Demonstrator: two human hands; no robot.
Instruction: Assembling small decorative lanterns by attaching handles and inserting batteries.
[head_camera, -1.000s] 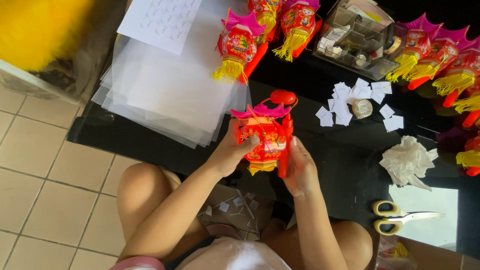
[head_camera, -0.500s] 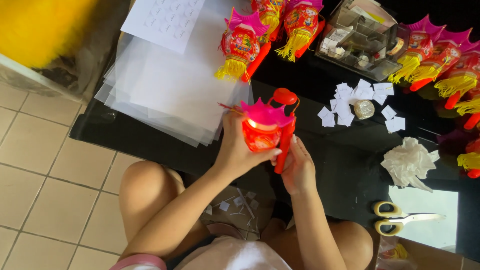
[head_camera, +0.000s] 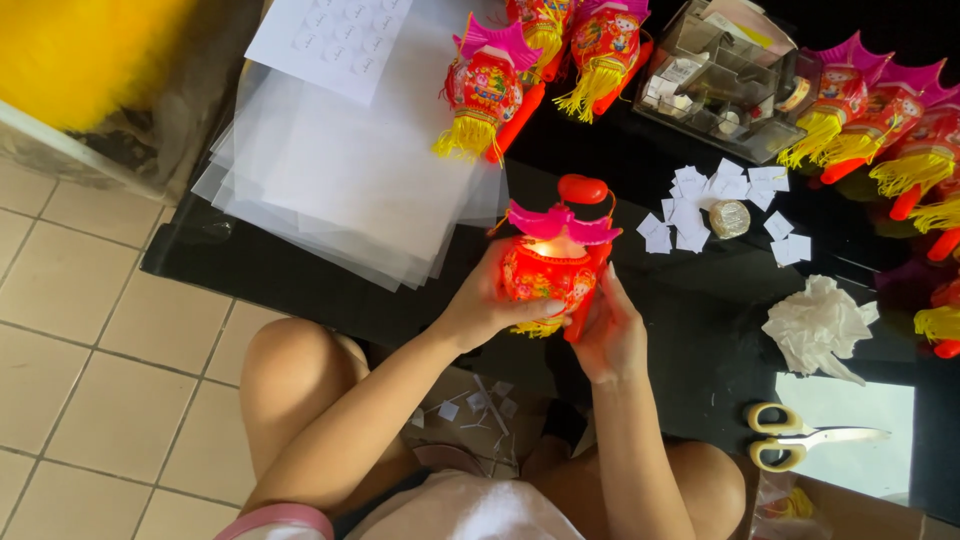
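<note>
A small red toy lantern (head_camera: 548, 270) with a pink roof, a yellow tassel and a red handle is held upright over the black table (head_camera: 680, 330), and it glows inside. My left hand (head_camera: 485, 305) wraps around the lantern's round body from the left. My right hand (head_camera: 612, 335) grips the red stick handle on its right side, thumb up along it.
Clear plastic sheets (head_camera: 340, 170) and a white sticker sheet (head_camera: 335, 35) lie at the left. More lanterns lie at the back (head_camera: 490, 90) and right (head_camera: 880, 120). Nearby are a clear organiser box (head_camera: 725, 85), white paper squares (head_camera: 700, 200), a tape roll (head_camera: 729, 218), crumpled tissue (head_camera: 815, 322) and yellow scissors (head_camera: 800, 440).
Both hands turned the lantern from tilted to upright, pink roof on top, and it now glows. The left hand closed further round its body.
</note>
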